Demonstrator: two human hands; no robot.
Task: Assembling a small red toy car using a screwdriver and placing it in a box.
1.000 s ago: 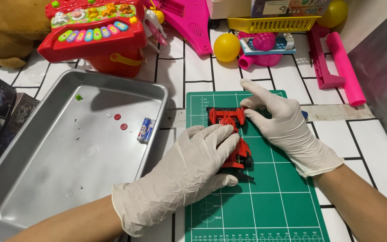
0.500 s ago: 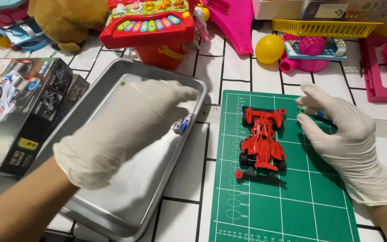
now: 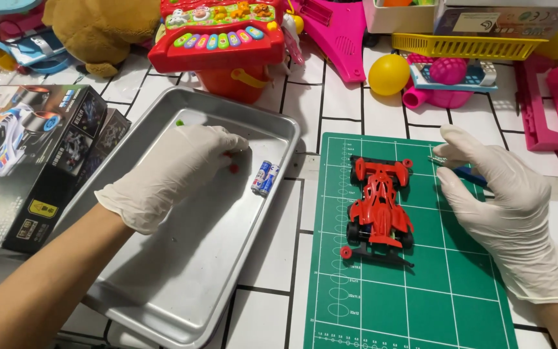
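My left hand, in a white glove, reaches into the metal tray. Its fingertips curl down onto small red pieces on the tray floor, and whether they pinch one is hidden. Two small batteries lie just right of those fingers. A red toy race car stands untouched on the green cutting mat. My gloved right hand rests at the mat's right edge, its fingers closed around a thin blue-handled tool.
A boxed toy car kit lies left of the tray. Along the back are a red toy keyboard, a brown plush toy, a yellow ball, a yellow basket and pink plastic toys.
My left hand left the car, crossed into the tray, and now its fingertips are down at the red pieces. My right hand drew back from the car to the mat's right edge.
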